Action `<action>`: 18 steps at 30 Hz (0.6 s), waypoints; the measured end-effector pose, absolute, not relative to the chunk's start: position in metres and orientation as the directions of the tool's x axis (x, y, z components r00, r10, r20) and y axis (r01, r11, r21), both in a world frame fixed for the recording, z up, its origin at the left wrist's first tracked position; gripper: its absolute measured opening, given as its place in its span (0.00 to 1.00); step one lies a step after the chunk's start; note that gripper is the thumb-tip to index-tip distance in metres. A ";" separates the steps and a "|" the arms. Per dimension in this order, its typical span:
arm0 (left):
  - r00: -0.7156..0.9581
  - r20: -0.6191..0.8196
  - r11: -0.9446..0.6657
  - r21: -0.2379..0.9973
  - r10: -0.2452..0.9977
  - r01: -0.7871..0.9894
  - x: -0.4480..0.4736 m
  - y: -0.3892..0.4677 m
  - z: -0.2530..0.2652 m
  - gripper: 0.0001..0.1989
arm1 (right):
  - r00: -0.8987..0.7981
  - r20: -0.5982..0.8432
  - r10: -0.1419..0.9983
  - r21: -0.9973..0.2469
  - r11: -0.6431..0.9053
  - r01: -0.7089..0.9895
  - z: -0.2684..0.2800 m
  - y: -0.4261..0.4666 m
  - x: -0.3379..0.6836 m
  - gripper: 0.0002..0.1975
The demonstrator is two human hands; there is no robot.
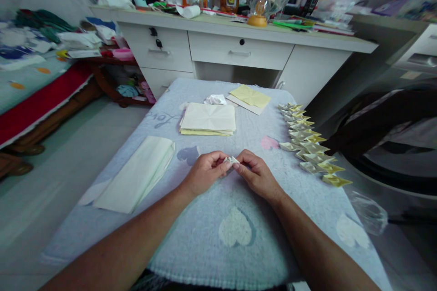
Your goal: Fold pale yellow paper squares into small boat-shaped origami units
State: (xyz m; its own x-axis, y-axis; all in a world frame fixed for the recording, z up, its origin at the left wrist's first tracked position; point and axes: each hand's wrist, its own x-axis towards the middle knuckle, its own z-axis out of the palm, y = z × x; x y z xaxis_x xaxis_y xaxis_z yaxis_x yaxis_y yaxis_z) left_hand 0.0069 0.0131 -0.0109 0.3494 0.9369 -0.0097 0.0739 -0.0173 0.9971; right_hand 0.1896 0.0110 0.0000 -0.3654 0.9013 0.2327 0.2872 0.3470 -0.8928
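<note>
Between my two hands is a small piece of folded white paper (231, 160), pinched over the middle of the cloth-covered table. My left hand (209, 170) grips its left side with thumb and fingers, and my right hand (255, 173) pinches its right side. The fingers cover much of the fold, so its full shape is hidden. Beyond my hands lies a stack of creased white and yellow paper sheets (208, 118). Several folded paper boats (309, 145), white and yellow, stand in rows along the table's right edge.
A long folded white paper bundle (136, 175) lies at the left. Toward the back are a crumpled white paper (215, 99) and a yellow creased sheet (251, 95) on a white one. A cluttered white desk (239, 41) stands behind; a washing machine (403, 145) is at right.
</note>
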 end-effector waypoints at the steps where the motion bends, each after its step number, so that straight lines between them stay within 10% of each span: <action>1: 0.350 -0.001 -0.031 0.996 0.937 0.084 0.006 0.013 -0.010 0.13 | -0.381 0.233 0.895 -0.888 0.356 0.292 0.000 0.011 0.190 0.16; 18: 0.318 0.087 -0.178 0.946 0.944 0.271 0.003 0.015 -0.005 0.10 | -0.397 0.256 0.882 -0.836 0.408 0.367 -0.007 0.013 0.188 0.13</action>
